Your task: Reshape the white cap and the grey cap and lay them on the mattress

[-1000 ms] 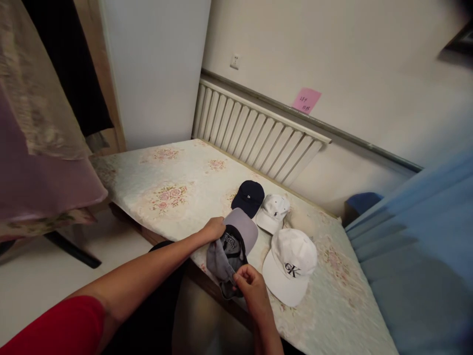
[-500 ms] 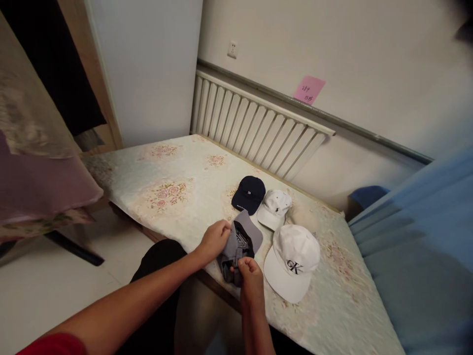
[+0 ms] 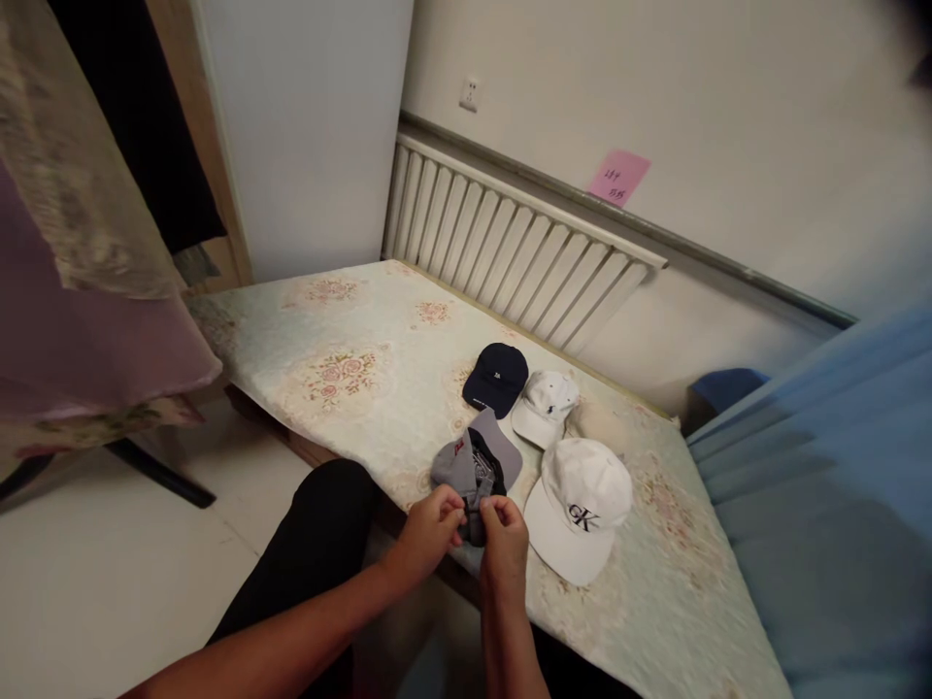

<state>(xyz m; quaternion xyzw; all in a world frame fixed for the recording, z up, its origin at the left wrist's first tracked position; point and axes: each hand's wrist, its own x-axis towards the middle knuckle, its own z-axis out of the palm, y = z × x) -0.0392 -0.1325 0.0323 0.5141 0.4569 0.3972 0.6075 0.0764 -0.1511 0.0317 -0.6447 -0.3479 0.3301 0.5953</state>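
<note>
A grey baseball cap (image 3: 455,468) is tilted at the near edge of the bed, its dark inside and back strap facing me. Both my hands pinch it at the back opening. My left hand (image 3: 435,524) has its fingertips closed on the left part of the strap area. My right hand (image 3: 504,532) pinches the strap on the other side, close to the left fingertips. Just beyond the grey cap lie a navy cap (image 3: 497,377) and a small white cap (image 3: 548,400). To the right of my right hand rests a larger white cap (image 3: 582,500) with black letters.
The caps lie on a flowered bed cover (image 3: 408,379). A white radiator (image 3: 510,243) runs along the wall behind, under a pink note (image 3: 618,177). Blue curtains (image 3: 837,485) hang at the right. Clothes (image 3: 94,243) hang on the left, near a black chair leg (image 3: 164,474).
My left hand has moved from the grey cap's left side down to its back strap, beside my right hand. A red mark on the cap's side now shows. The view has shifted slightly.
</note>
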